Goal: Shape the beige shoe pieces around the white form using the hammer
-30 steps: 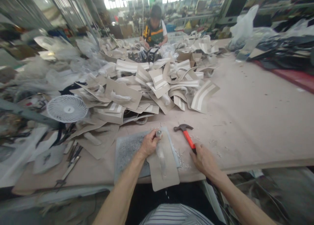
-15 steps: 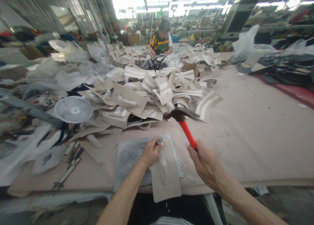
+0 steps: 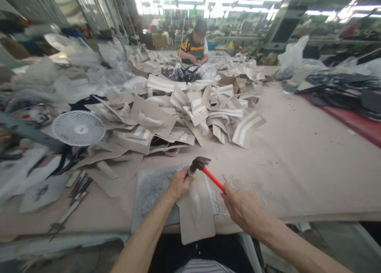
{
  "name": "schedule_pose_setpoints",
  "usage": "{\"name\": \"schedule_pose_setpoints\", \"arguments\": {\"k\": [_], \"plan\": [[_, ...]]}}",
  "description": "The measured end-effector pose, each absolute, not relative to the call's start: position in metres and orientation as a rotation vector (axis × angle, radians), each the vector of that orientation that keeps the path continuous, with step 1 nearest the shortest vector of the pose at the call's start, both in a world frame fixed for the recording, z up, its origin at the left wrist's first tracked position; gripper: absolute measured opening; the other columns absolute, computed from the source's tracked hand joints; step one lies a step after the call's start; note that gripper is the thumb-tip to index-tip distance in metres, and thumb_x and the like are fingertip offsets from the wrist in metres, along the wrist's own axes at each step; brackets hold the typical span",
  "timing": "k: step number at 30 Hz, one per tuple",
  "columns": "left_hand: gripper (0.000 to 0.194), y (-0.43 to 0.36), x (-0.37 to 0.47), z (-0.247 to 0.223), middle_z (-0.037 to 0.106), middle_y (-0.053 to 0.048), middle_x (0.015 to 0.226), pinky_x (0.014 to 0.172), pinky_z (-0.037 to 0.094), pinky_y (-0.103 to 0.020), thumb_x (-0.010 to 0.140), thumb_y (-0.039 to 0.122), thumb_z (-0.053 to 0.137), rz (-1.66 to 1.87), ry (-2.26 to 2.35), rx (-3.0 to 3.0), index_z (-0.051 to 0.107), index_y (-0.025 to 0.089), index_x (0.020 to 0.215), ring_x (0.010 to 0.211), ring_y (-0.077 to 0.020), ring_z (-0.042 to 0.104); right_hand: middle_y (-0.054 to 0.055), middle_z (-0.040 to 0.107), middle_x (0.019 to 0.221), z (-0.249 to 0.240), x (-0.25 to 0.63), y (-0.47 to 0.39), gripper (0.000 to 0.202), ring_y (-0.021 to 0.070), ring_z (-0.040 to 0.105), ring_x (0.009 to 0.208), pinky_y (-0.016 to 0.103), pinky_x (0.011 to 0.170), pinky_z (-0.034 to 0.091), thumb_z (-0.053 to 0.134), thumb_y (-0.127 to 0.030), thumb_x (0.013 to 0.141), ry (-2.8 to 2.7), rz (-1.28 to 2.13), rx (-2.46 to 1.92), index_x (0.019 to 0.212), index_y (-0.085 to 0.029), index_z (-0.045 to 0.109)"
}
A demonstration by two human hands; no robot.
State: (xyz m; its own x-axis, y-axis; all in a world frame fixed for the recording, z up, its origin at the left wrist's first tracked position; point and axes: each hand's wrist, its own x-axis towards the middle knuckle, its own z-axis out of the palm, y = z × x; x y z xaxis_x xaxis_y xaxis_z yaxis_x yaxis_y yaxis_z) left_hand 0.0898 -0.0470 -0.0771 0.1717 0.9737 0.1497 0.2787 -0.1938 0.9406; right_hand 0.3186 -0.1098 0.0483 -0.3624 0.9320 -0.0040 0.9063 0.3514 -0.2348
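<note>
At the front edge of the bench (image 3: 297, 173), near its middle, a grey slab (image 3: 147, 191) lies under a beige panel (image 3: 186, 225) whose lower end juts out past that edge, seemingly so that its upper end rests on the slab as backing. The left hand (image 3: 180, 182) has its fingers clamped around a short cylinder (image 3: 191, 173) at the panel's upper end, apparently to steady it, with the forearm coming in from the left, out of the hammer's way. The right hand (image 3: 245, 209) has its fingers wrapped around the red shaft of the hammer (image 3: 212, 179), well back from the head, likely for leverage; the head covers the cylinder's top, though whether they touch I cannot tell. A wrapped handle (image 3: 195, 205) faces up along the panel, below the cylinder. Pale bits (image 3: 218, 210) lie just right of the slab. A pile of similar panels (image 3: 184, 110) spreads toward the far edge, its front probably within reach, while loose tools (image 3: 73, 211) lie toward the left front corner
</note>
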Motion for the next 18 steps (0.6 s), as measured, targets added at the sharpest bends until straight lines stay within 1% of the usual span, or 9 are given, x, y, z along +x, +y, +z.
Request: {"name": "schedule_pose_setpoints", "arguments": {"k": [3, 7, 9, 11, 12, 13, 14, 16, 18], "plan": [[0.020, -0.048, 0.091, -0.076, 0.066, -0.002, 0.083, 0.073, 0.044, -0.029, 0.084, 0.023, 0.054, 1.065, 1.199, 1.630, 0.066, 0.019, 0.100, 0.078, -0.0188, 0.059, 0.003, 0.062, 0.063, 0.032, 0.332, -0.108, 0.022, 0.0149, 0.050, 0.051, 0.030, 0.053, 0.016, 0.033, -0.030, 0.099, -2.562, 0.350, -1.816, 0.099, -0.019, 0.052], [0.018, -0.048, 0.090, -0.074, 0.067, -0.003, 0.084, 0.075, 0.045, -0.029, 0.084, 0.025, 0.055, 1.073, 1.192, 1.628, 0.066, 0.019, 0.097, 0.079, -0.0186, 0.060, 0.004, 0.063, 0.067, 0.019, 0.345, -0.106, 0.025, 0.0159, 0.053, 0.056, 0.029, 0.055, 0.019, 0.035, -0.033, 0.101, -2.469, 0.406, -2.021, 0.099, -0.018, 0.054], [0.018, -0.047, 0.089, -0.075, 0.068, -0.003, 0.086, 0.076, 0.046, -0.029, 0.083, 0.025, 0.056, 1.070, 1.190, 1.623, 0.066, 0.019, 0.097, 0.081, -0.0189, 0.061, 0.006, 0.065, 0.074, 0.008, 0.346, -0.105, 0.027, 0.0170, 0.057, 0.061, 0.028, 0.056, 0.025, 0.035, -0.032, 0.101, -2.425, 0.452, -2.136, 0.103, -0.016, 0.056], [0.019, -0.048, 0.088, -0.076, 0.070, -0.003, 0.087, 0.077, 0.047, -0.029, 0.081, 0.025, 0.059, 1.080, 1.198, 1.608, 0.067, 0.019, 0.097, 0.082, -0.0193, 0.062, 0.013, 0.067, 0.094, -0.002, 0.341, -0.106, 0.029, 0.0210, 0.062, 0.078, 0.030, 0.065, 0.037, 0.040, -0.030, 0.099, -2.409, 0.358, -2.134, 0.115, -0.012, 0.056], [0.020, -0.048, 0.088, -0.078, 0.070, -0.003, 0.087, 0.077, 0.047, -0.029, 0.080, 0.025, 0.061, 1.091, 1.202, 1.595, 0.068, 0.020, 0.097, 0.082, -0.0194, 0.062, 0.018, 0.065, 0.110, -0.007, 0.337, -0.105, 0.033, 0.0242, 0.062, 0.091, 0.032, 0.073, 0.042, 0.043, -0.028, 0.098, -2.409, 0.278, -2.058, 0.124, -0.010, 0.053], [0.020, -0.048, 0.088, -0.079, 0.070, -0.003, 0.087, 0.077, 0.047, -0.029, 0.079, 0.026, 0.062, 1.105, 1.202, 1.578, 0.069, 0.020, 0.097, 0.081, -0.0194, 0.063, 0.021, 0.058, 0.125, -0.010, 0.331, -0.105, 0.040, 0.0272, 0.059, 0.105, 0.036, 0.083, 0.044, 0.045, -0.025, 0.096, -2.419, 0.210, -1.933, 0.133, -0.010, 0.048], [0.020, -0.048, 0.088, -0.080, 0.070, -0.004, 0.087, 0.077, 0.048, -0.029, 0.079, 0.026, 0.063, 1.122, 1.195, 1.559, 0.069, 0.020, 0.097, 0.081, -0.0194, 0.063, 0.021, 0.051, 0.137, -0.012, 0.323, -0.104, 0.047, 0.0287, 0.053, 0.116, 0.039, 0.091, 0.044, 0.045, -0.021, 0.094, -2.455, 0.183, -1.772, 0.140, -0.011, 0.043], [0.020, -0.048, 0.088, -0.081, 0.071, -0.004, 0.087, 0.077, 0.049, -0.029, 0.078, 0.029, 0.066, 1.161, 1.171, 1.505, 0.070, 0.020, 0.095, 0.081, -0.0192, 0.063, 0.016, 0.040, 0.150, -0.013, 0.305, -0.100, 0.057, 0.0271, 0.048, 0.125, 0.041, 0.098, 0.042, 0.042, -0.011, 0.091, -2.602, 0.256, -1.429, 0.147, -0.018, 0.036], [0.023, -0.047, 0.089, -0.082, 0.071, -0.004, 0.088, 0.078, 0.050, -0.028, 0.076, 0.033, 0.071, 1.191, 1.153, 1.431, 0.070, 0.019, 0.094, 0.081, -0.0187, 0.063, 0.013, 0.034, 0.154, -0.013, 0.287, -0.095, 0.059, 0.0253, 0.050, 0.121, 0.041, 0.096, 0.043, 0.040, -0.006, 0.087, -2.772, 0.344, -1.178, 0.144, -0.022, 0.042]]}}
